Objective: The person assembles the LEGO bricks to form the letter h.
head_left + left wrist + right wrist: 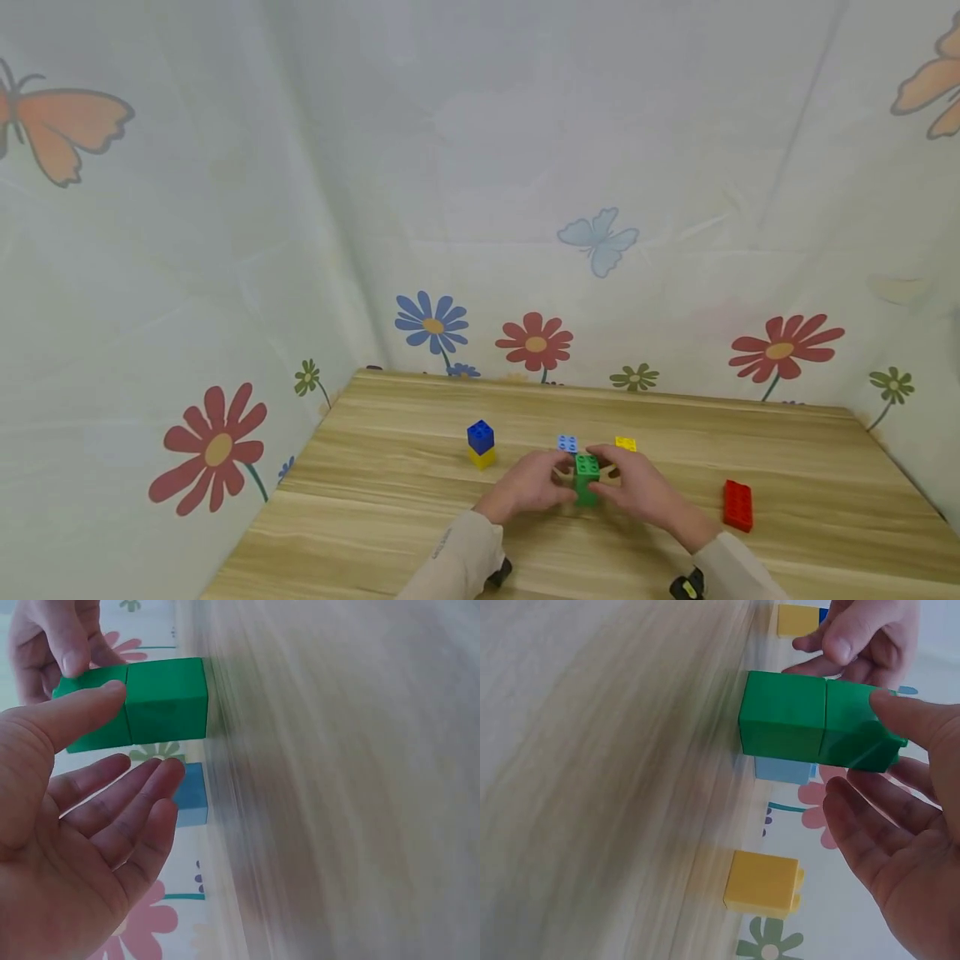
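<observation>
While upright, green stack (585, 479) between grips (534, 482) (639, 487).

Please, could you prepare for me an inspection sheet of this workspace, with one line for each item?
Surface: wood-grain table.
Job's things: green stack of two bricks, upright between the hands; light blue brick and single yellow brick behind it; dark blue brick on a yellow one, to the left; red brick to the right.
Clutter: nothing seen.
Hands: left hand beside the green stack, fingers relaxed; right hand opposite, thumb over the stack's upper brick; whether it grips firmly cannot be told.
Cables: nothing seen.
Surroundings: pale sheet printed with flowers and butterflies.
</observation>
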`<state>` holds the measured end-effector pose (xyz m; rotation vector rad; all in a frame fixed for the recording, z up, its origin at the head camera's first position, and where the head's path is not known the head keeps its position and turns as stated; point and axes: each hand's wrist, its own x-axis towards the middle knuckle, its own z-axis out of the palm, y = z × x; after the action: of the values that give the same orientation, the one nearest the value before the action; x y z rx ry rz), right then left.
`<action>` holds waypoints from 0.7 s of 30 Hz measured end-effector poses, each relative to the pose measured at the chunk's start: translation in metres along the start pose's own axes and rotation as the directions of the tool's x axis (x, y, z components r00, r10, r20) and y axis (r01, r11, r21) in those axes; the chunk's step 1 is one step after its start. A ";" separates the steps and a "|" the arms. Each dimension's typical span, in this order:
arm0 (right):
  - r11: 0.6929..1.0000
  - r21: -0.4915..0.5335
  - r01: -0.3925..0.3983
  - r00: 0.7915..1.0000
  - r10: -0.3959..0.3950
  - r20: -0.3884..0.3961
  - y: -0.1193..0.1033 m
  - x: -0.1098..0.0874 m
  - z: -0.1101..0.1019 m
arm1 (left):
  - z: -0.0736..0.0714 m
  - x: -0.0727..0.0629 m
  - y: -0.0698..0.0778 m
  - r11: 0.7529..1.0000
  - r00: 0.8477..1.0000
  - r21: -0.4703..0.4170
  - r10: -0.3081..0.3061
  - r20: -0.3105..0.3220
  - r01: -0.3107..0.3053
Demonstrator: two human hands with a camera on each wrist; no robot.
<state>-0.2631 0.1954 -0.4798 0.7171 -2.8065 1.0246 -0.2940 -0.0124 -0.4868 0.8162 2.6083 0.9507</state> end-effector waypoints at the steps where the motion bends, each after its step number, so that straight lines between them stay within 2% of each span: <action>1: 1.000 0.000 -0.001 1.000 0.001 -0.002 0.000 -0.001 -0.001 | -0.001 -0.001 -0.001 1.000 1.000 -0.003 0.005 -0.005 -0.005; 7: 0.999 -0.018 -0.027 0.999 0.027 -0.023 0.003 -0.009 -0.008 | -0.007 -0.013 -0.008 0.999 0.999 -0.032 0.013 -0.037 -0.014; 14: 0.997 -0.068 -0.039 0.997 0.035 -0.063 0.007 -0.018 -0.021 | -0.021 -0.030 -0.017 0.997 0.995 -0.079 -0.020 -0.098 0.012; 21: 0.987 -0.119 -0.109 0.992 0.100 -0.073 0.020 -0.031 -0.038 | -0.034 -0.047 -0.031 0.996 0.985 -0.082 -0.035 -0.170 0.021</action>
<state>-0.2478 0.2446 -0.4687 0.5178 -2.8451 0.8637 -0.2826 -0.0760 -0.4794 0.7039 2.6964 1.1573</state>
